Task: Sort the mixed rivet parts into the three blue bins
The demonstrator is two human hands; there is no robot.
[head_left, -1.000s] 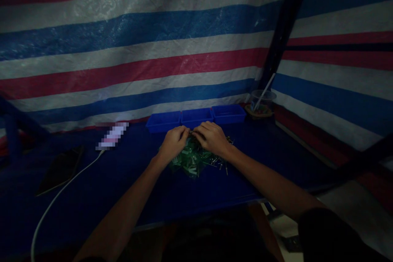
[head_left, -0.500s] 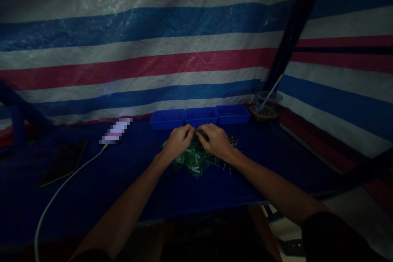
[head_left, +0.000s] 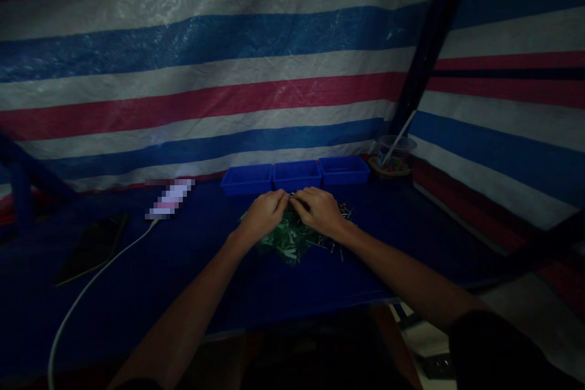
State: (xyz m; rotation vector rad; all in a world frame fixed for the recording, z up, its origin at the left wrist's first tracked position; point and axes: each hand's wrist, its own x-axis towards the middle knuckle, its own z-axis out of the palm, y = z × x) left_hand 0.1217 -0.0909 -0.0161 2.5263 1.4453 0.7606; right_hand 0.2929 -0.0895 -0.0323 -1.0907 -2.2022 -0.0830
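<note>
My left hand (head_left: 266, 212) and my right hand (head_left: 319, 210) meet fingertip to fingertip over a pile on the blue table. Both are closed in a pinch, and what sits between the fingers is too small and dark to name. Beneath them lies a heap of small green-tinted clear plastic pieces (head_left: 287, 241). Thin metal pieces like screws or pins (head_left: 342, 213) are scattered beside and under my right hand. Just beyond my hands stand three blue trays in a row: a left tray (head_left: 247, 180), a middle tray (head_left: 297, 175) and a right tray (head_left: 343, 170).
A lit phone (head_left: 171, 198) with a white cable (head_left: 94, 280) lies on the left of the table (head_left: 292, 292), near a dark flat device (head_left: 91, 248). A clear plastic cup (head_left: 397, 149) with a straw stands at the back right. Striped sheeting (head_left: 205, 91) walls the far side.
My fingertips have drawn slightly closer together above the pile. The whole view has shifted a little; the trays, phone and cup stay in place.
</note>
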